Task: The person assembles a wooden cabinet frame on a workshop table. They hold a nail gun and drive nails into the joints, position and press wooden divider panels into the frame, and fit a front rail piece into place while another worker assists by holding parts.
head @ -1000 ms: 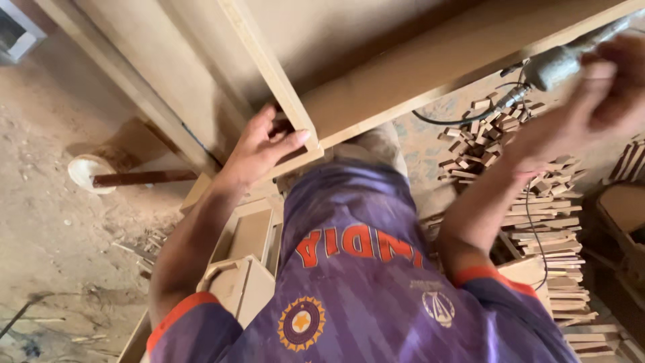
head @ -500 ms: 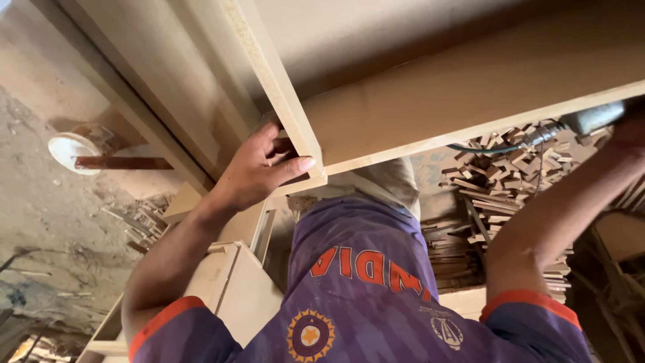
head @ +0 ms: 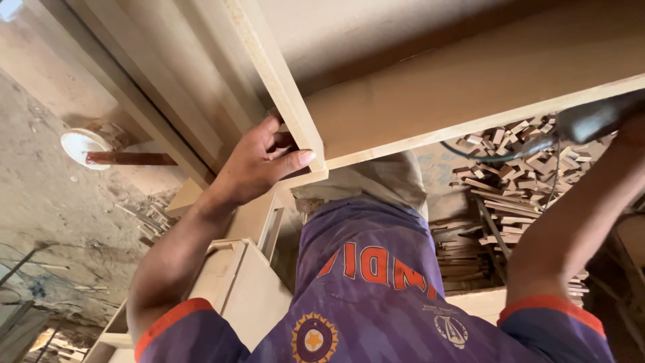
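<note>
Gripping the upright panel w/ our left hand — fingers curled behind its lower end, thumb pressed flat across the pale front edge, right at the corner where it meets the long board. That corner is our landmark. The hold is a closed pinch on the wood, not a loose rest.

Right of the corner, along the board's lower edge, our right arm reaches up to a grey power tool w/ a thin cord trailing back toward the corner. The right hand is cut off at the frame edge & blurred, so we can't tell how it's closed or whether it really has the tool.

Below and right of the corner, past the board — a heap of short wood offcuts on the floor. Left of the corner sits a small white bowl w/ a reddish stick lying across it, on the dusty floor. Below the corner, just beside our left forearm, stand pale cabinet pieces.
</note>
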